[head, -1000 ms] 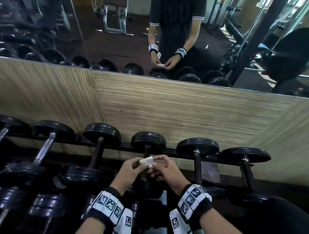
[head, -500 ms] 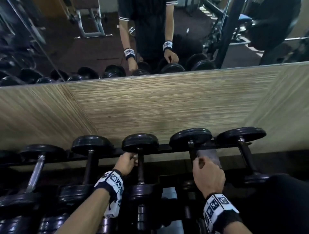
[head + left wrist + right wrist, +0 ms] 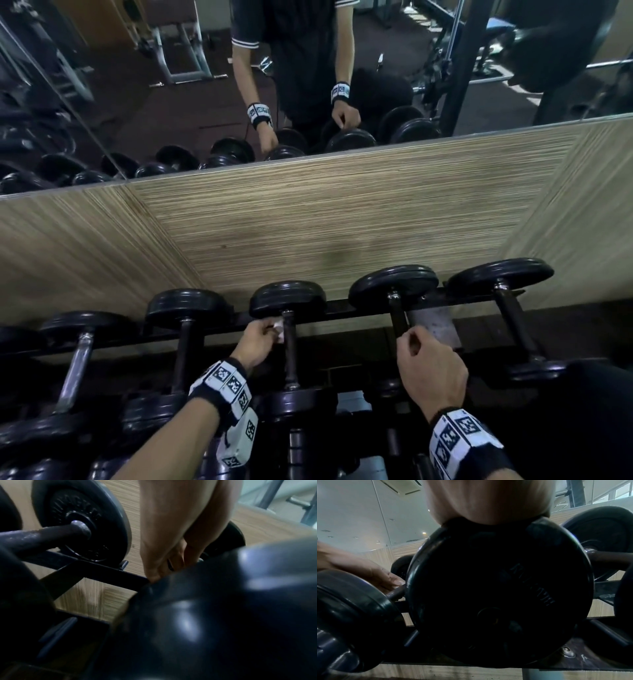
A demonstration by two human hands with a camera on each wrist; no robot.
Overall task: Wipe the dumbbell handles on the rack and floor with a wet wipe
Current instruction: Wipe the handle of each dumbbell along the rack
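Note:
Black dumbbells lie in a row on a dark rack (image 3: pixel 342 310). My left hand (image 3: pixel 272 330) pinches a small white wet wipe (image 3: pixel 279 331) against the left side of the middle dumbbell's handle (image 3: pixel 291 356), near its far plate. In the left wrist view the fingers (image 3: pixel 163 568) curl down behind a blurred dark plate. My right hand (image 3: pixel 411 342) is curled round the handle (image 3: pixel 397 317) of the neighbouring dumbbell to the right. A big black plate (image 3: pixel 496 588) hides the right hand's fingers in the right wrist view, where my left hand (image 3: pixel 368 572) shows at the left.
A wood-grain wall panel (image 3: pixel 342 222) rises just behind the rack, with a mirror (image 3: pixel 137 85) above it. More dumbbells (image 3: pixel 185 339) lie to the left and one (image 3: pixel 513 318) to the right. A lower tier of dumbbells (image 3: pixel 298 452) sits under my wrists.
One second ago both hands held the wipe together above the rack. They have parted: the left took the wipe to the middle handle, the right went to the handle beside it.

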